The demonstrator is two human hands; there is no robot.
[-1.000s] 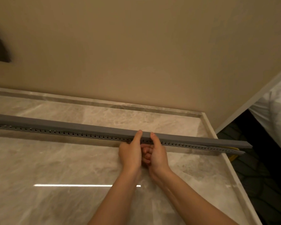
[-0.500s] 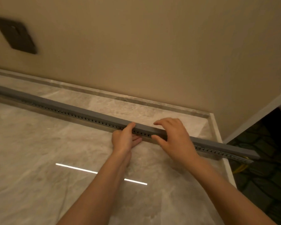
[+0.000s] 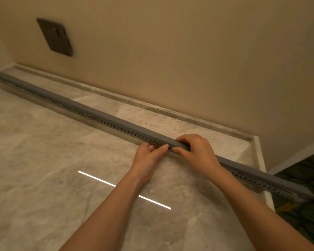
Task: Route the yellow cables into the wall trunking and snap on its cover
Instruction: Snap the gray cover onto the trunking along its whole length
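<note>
already the cover (image 3: 116, 120) lies on the trunking (image 3: 116, 127); pressing it home likely remains. our right hand (image 3: 198, 151) clamps it; our left hand (image 3: 149, 156) we cannot tell.

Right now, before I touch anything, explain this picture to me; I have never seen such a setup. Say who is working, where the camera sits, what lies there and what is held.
No machine here: a person works bare-handed, and one camera on their head looks down at the hands. A long grey trunking lies on a marble surface beside the wall. The right hand grips it over the top; the left hand presses thumb and fingertip against its slotted side. Yellow cables show at its right end.
</note>
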